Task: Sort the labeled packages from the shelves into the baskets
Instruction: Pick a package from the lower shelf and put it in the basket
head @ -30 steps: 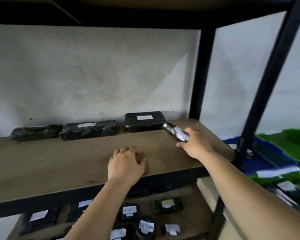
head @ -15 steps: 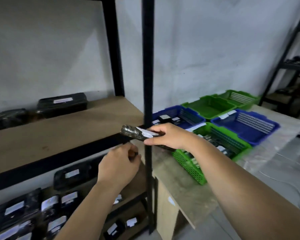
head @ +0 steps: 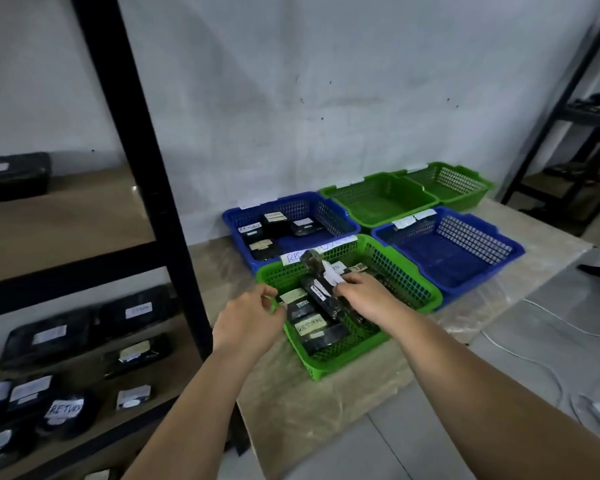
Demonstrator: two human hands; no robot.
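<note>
Right hand (head: 362,297) pinching a black labeled package (head: 321,282), tilted over the near green basket (head: 413,271) at frame centre. Left hand (head: 248,320), fingers curled, grips that basket's left rim. Other packages lie inside.

white wall (head: 326,81), white cable (head: 541,362), tiled floor (head: 499,393)
</note>
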